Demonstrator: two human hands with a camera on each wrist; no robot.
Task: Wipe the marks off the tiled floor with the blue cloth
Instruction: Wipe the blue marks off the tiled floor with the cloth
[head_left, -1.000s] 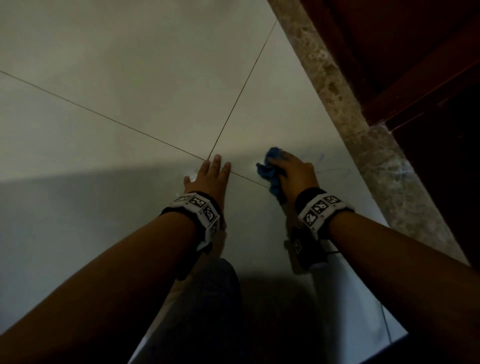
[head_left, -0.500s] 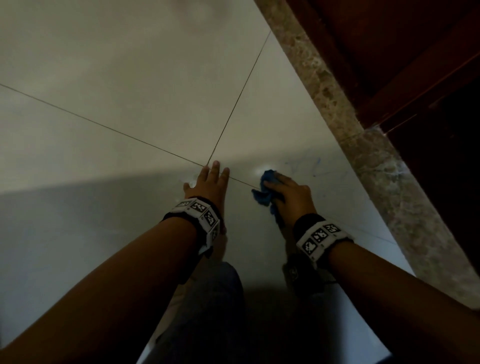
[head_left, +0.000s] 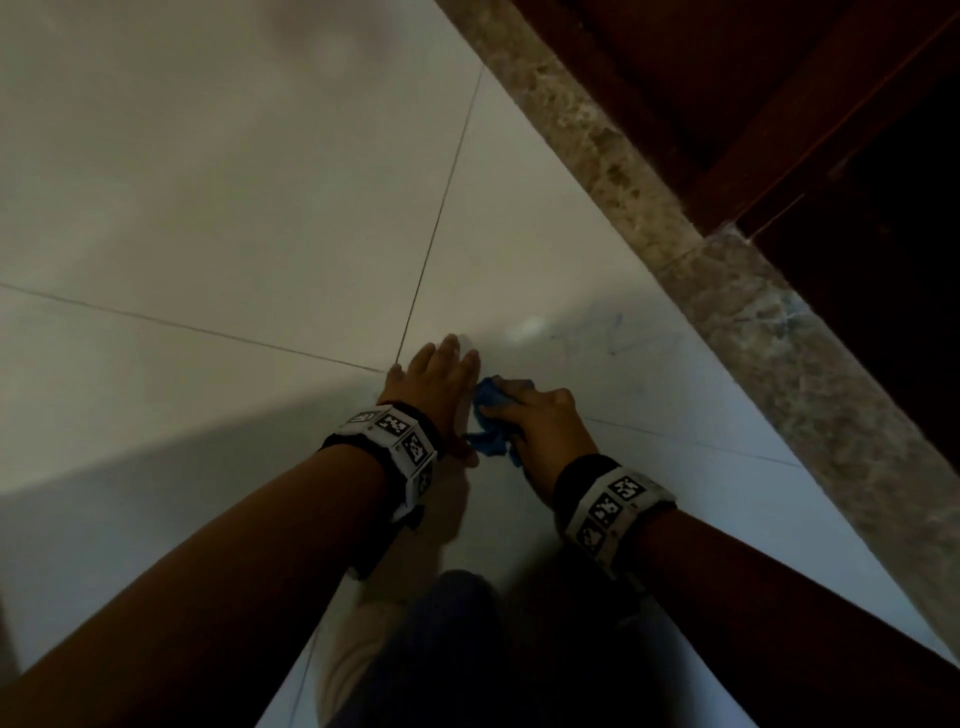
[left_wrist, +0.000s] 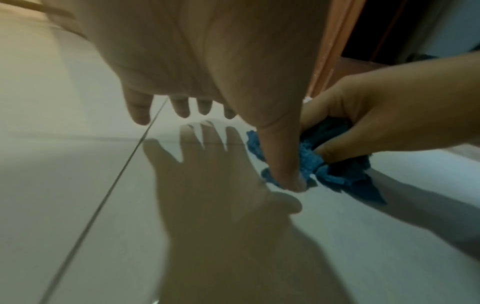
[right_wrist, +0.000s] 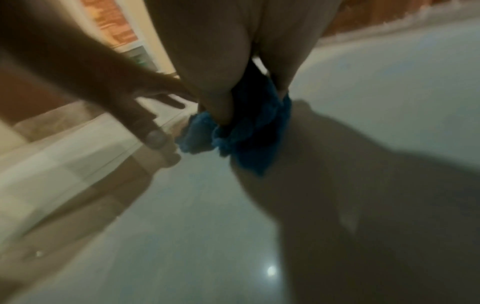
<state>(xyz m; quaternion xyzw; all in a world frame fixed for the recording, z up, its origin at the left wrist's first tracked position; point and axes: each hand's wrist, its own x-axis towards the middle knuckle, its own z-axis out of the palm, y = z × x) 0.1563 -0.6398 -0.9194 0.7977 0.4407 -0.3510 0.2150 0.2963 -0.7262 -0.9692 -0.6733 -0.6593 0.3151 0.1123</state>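
Bunching the blue cloth (head_left: 488, 421) in its grip, the right hand (head_left: 545, 426) is curling fingers and thumb around the crumpled fabric and pressing it down onto the tiled floor (head_left: 234, 197), with loose folds spilling out below the thumb in the right wrist view (right_wrist: 233, 131). Just beside it, the left hand (head_left: 436, 379) is lying flat on the floor with its fingers straight and slightly spread, holding nothing; in the left wrist view its thumb (left_wrist: 283, 156) is crossing in front of the cloth (left_wrist: 335, 174), and I cannot tell whether they are touching. The left hand is sitting where the thin tile seams (head_left: 436, 228) are meeting. Beyond the hands, faint blue scribble marks (head_left: 615, 332) are showing on the pale tile, apart from the cloth. A speckled stone strip (head_left: 727, 280) is running along the floor's edge beside dark red-brown woodwork (head_left: 779, 104).
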